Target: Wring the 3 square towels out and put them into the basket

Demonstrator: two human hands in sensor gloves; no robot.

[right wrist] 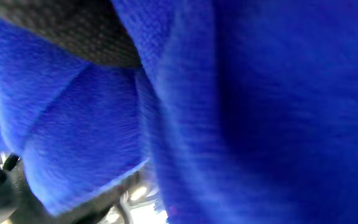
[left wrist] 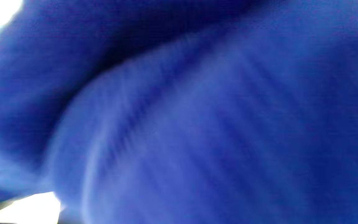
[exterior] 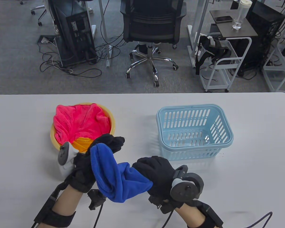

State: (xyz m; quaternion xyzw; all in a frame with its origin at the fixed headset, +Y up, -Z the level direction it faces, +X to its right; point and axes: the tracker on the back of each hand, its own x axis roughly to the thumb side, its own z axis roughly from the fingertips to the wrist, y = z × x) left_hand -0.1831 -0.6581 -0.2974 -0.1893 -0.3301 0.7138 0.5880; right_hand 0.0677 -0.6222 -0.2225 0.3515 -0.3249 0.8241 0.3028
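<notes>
1. Blue towel (exterior: pixel 118 180) twisted into a rope above the near part of the table (exterior: pixel 251 166), between the yellow bowl (exterior: pixel 112 121) and the blue basket (exterior: pixel 194 130), held up at both ends
2. Left hand (exterior: pixel 102 152) curled round the towel's upper end, fingers wrapped over the cloth; palm side hidden by the fabric
3. Right hand (exterior: pixel 156 171) gripping the other end, fingers closed over it; fingertips covered by the cloth
4. Pink towel (exterior: pixel 80 121) heaped in the bowl, with an orange towel (exterior: pixel 82 143) under it, mostly hidden behind the left hand and the pink folds
5. Basket standing to the right of the bowl, well apart from it, no towel inside
6. Left wrist view filled with blurred blue cloth (left wrist: pixel 197 124); hand not seen there
7. Right wrist view likewise crowded by blue fabric (right wrist: pixel 259 109), a patch of dark glove at the top; the rest too blurred to make out
</notes>
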